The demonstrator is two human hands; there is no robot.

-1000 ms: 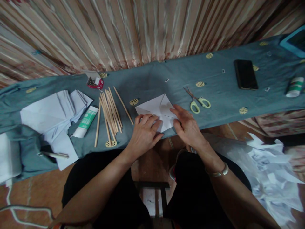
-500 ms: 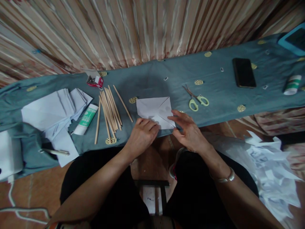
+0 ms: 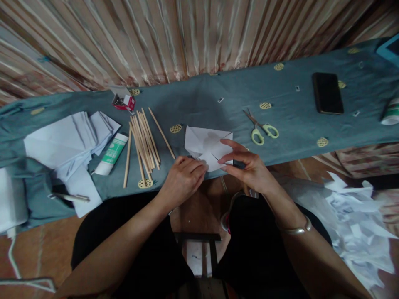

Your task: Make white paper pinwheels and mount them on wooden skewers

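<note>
A white sheet of paper (image 3: 207,139) with diagonal cuts or creases lies at the table's front edge, between my hands. My left hand (image 3: 186,174) is closed on its near left side, fingers curled over the paper. My right hand (image 3: 246,164) pinches a corner flap of the paper at the right, thumb and fingers close together. Left of the paper lie several thin wooden sticks (image 3: 145,143). Scissors with light green handles (image 3: 261,129) rest open to the right of it.
At left are a green-and-white glue tube (image 3: 112,154), stacked white paper (image 3: 62,137), a pen (image 3: 70,197) and a red box of pins (image 3: 124,101). A black phone (image 3: 328,93) lies at right. White paper scraps (image 3: 358,224) fill a bag below the table's right side.
My right hand has moved inward over the paper and its fingers now hold a flap. The paper has turned slightly. The whole view has shifted a little.
</note>
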